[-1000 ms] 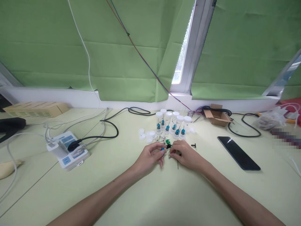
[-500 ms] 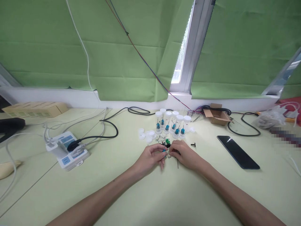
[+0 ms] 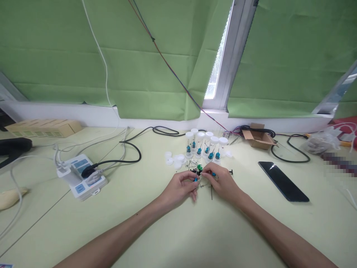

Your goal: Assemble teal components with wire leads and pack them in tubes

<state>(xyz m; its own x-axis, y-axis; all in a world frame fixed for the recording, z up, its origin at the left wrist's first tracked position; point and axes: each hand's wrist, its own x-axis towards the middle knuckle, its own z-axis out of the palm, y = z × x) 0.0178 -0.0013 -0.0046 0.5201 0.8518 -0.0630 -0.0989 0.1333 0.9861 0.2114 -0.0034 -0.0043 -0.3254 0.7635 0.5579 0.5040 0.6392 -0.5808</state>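
My left hand (image 3: 180,185) pinches a small blue piece (image 3: 195,179) between thumb and fingertips; a thin metal rod seems to rise from it. Close beside it, my right hand (image 3: 220,179) is closed with thumb and forefinger together, and what sits in the fingertips is too small to make out. A bit of blue (image 3: 213,174) shows at its fingers. Just beyond both hands lie a green part (image 3: 199,167), small black parts and several thin metal pins (image 3: 192,162). Behind them stand several clear tubes with white caps (image 3: 200,136), each with a blue piece inside.
Loose white caps (image 3: 177,163) lie left of the tubes. A black T-shaped piece (image 3: 231,172) and a thin rod (image 3: 211,193) are near my right hand. Farther right are a phone (image 3: 283,181) and an open cardboard box (image 3: 259,140); a power strip (image 3: 83,178) with cables sits left.
My right hand has turned and shifted slightly, its fingertips now drawn up toward the green part, and a blue bit shows at its fingers. My left hand keeps its hold.
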